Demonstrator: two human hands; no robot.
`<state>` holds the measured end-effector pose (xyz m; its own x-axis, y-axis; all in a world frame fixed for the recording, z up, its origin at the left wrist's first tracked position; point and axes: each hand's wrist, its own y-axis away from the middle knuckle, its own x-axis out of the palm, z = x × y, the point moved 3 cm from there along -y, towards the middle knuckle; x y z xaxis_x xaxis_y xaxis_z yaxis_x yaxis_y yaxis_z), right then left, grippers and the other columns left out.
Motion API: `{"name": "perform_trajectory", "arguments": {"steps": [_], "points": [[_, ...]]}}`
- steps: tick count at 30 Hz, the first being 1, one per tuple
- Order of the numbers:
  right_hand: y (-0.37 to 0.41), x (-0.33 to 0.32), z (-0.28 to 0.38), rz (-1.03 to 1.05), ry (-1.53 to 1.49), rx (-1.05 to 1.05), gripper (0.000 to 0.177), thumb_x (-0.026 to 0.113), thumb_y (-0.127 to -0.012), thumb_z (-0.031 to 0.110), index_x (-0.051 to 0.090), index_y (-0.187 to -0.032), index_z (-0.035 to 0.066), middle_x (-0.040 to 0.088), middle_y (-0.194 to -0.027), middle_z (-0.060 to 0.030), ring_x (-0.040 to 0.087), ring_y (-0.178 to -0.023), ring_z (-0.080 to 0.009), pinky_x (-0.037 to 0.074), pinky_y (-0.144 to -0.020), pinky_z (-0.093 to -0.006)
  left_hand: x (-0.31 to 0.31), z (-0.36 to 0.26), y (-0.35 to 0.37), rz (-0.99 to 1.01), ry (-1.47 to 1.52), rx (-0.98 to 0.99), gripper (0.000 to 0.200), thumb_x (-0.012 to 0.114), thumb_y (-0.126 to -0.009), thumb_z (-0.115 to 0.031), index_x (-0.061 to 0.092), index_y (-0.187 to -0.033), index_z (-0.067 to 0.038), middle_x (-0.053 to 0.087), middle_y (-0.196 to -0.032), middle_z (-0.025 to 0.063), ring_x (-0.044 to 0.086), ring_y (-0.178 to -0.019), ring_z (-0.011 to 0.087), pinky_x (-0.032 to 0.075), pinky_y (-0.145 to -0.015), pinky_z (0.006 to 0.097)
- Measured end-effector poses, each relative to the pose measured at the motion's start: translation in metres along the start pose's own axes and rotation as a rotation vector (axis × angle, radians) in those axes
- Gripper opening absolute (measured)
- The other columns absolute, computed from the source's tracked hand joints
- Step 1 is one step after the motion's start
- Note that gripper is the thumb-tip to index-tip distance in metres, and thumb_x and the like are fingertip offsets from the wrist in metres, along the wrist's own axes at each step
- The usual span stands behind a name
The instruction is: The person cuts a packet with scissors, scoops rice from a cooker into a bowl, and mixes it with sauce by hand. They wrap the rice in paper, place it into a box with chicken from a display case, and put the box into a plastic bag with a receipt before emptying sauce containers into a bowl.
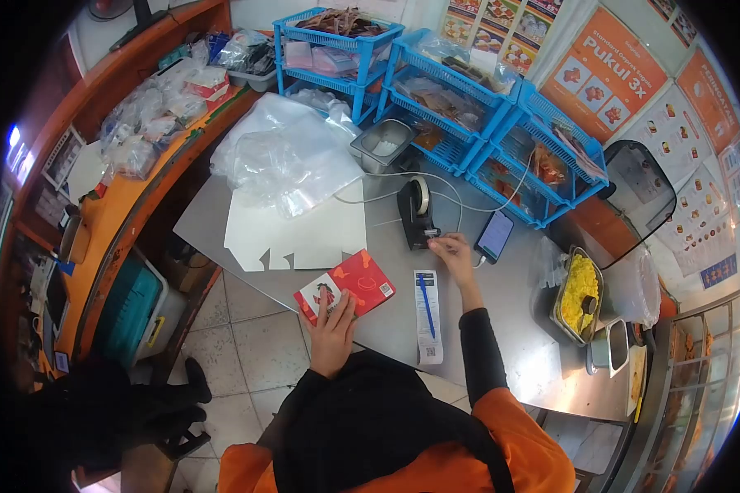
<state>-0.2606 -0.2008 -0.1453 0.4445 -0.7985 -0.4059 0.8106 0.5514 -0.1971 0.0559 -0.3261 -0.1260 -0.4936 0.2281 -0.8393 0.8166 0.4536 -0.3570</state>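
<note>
My left hand (333, 341) holds a red and white cardboard food box (366, 283) at the near table edge, fingers laid over its top and thumb at its left side. My right hand (452, 252) reaches to the front end of a black tape dispenser (415, 222), thumb and forefinger pinched at the end of the clear tape (433, 235) by the cutter. A printed paper slip (429, 349) with a blue pen (427, 306) on it lies between my arms. Right of the dispenser is a lit phone (494, 237) with a cable plugged in.
White card sheets (296, 234) and clear plastic bags (288, 156) lie at the left. Blue stacked baskets (444, 94) and a metal container (382, 144) line the back. At the right stands a tray of yellow food (580, 292). A person's dark-clothed leg (156, 394) is at lower left.
</note>
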Motion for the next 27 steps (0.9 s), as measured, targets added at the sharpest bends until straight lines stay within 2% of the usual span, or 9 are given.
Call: {"name": "perform_trajectory", "arguments": {"steps": [5,11,13,14,16,18,22,26,27], "points": [[0.003,0.014,-0.013,-0.116,-0.167,0.032,0.025,0.08,-0.074,0.03,0.074,-0.083,0.008,0.057,-0.095,-0.0046,0.055,-0.09,-0.0188,0.042,-0.076,-0.0306,-0.002,-0.001,-0.002,-0.006,0.017,-0.018,0.047,0.063,-0.087,-0.018,0.053,-0.132,-0.013,0.043,-0.145,0.0,0.025,-0.141,0.034,0.009,-0.106,0.0691],[0.005,0.016,0.01,-0.286,0.163,-0.226,0.018,0.076,-0.077,0.017,0.067,-0.075,0.001,0.056,-0.094,-0.0098,0.057,-0.089,-0.0245,0.044,-0.076,-0.0342,0.0,-0.001,-0.001,-0.011,0.027,-0.028,0.048,0.065,-0.085,-0.018,0.054,-0.131,-0.012,0.043,-0.144,0.0002,0.026,-0.14,0.0348,0.009,-0.106,0.0693],[-0.003,0.015,0.014,-0.221,0.547,-0.184,0.017,0.07,-0.079,0.011,0.061,-0.073,-0.002,0.058,-0.084,-0.0129,0.06,-0.079,-0.0274,0.046,-0.07,-0.0389,0.004,-0.002,-0.002,-0.022,0.029,-0.026,0.049,0.064,-0.085,-0.017,0.052,-0.133,-0.012,0.042,-0.145,-0.0006,0.026,-0.14,0.0344,0.011,-0.104,0.0717],[0.003,0.009,0.011,-0.223,0.546,-0.174,0.017,0.07,-0.079,0.011,0.061,-0.073,-0.002,0.058,-0.084,-0.0129,0.06,-0.079,-0.0274,0.046,-0.07,-0.0389,0.005,-0.003,-0.002,-0.04,0.029,-0.017,0.05,0.062,-0.085,-0.017,0.05,-0.134,-0.012,0.041,-0.145,-0.0014,0.027,-0.14,0.0339,0.012,-0.101,0.0741],[0.013,0.002,0.004,-0.12,0.662,-0.21,0.013,0.065,-0.084,0.008,0.059,-0.076,-0.002,0.059,-0.067,-0.0112,0.059,-0.058,-0.0235,0.045,-0.053,-0.0372,0.003,-0.009,-0.005,-0.026,0.032,-0.016,0.05,0.061,-0.085,-0.015,0.05,-0.134,-0.011,0.04,-0.146,-0.0002,0.026,-0.14,0.0352,0.011,-0.1,0.075],[0.043,0.008,0.056,0.035,-0.061,0.229,0.01,0.062,-0.088,0.009,0.06,-0.085,0.0,0.057,-0.057,-0.0059,0.052,-0.043,-0.0148,0.04,-0.041,-0.03,0.006,-0.012,-0.011,0.003,0.05,-0.041,0.053,0.06,-0.083,-0.01,0.049,-0.135,-0.011,0.038,-0.147,0.0035,0.024,-0.14,0.0381,0.01,-0.098,0.0773],[0.113,0.064,0.113,0.448,-0.52,0.292,0.035,0.061,-0.091,0.013,0.057,-0.126,0.009,0.055,-0.056,0.0003,0.051,-0.042,-0.007,0.037,-0.037,-0.0239,0.01,-0.011,-0.011,-0.007,0.148,-0.127,0.061,0.061,-0.082,-0.008,0.042,-0.14,-0.012,0.036,-0.148,0.0055,0.021,-0.142,0.0371,0.007,-0.105,0.0706],[0.117,0.096,0.083,0.261,-0.519,0.289,0.057,0.068,-0.088,0.018,0.045,-0.14,0.013,0.057,-0.057,-0.0021,0.053,-0.044,-0.0084,0.04,-0.039,-0.0242,0.008,-0.015,-0.009,0.048,-0.056,0.0,0.06,0.058,-0.082,-0.007,0.044,-0.139,-0.018,0.035,-0.148,0.0062,0.021,-0.141,0.0384,0.009,-0.104,0.0722],[0.11,0.089,0.08,0.296,-0.307,0.152,0.062,0.07,-0.085,0.021,0.044,-0.14,0.014,0.059,-0.06,-0.0045,0.055,-0.044,-0.0114,0.042,-0.041,-0.0252,0.005,-0.016,-0.01,0.032,-0.147,0.046,0.06,0.057,-0.082,-0.006,0.045,-0.139,-0.02,0.035,-0.147,0.0057,0.022,-0.14,0.0385,0.01,-0.103,0.0725]]}}
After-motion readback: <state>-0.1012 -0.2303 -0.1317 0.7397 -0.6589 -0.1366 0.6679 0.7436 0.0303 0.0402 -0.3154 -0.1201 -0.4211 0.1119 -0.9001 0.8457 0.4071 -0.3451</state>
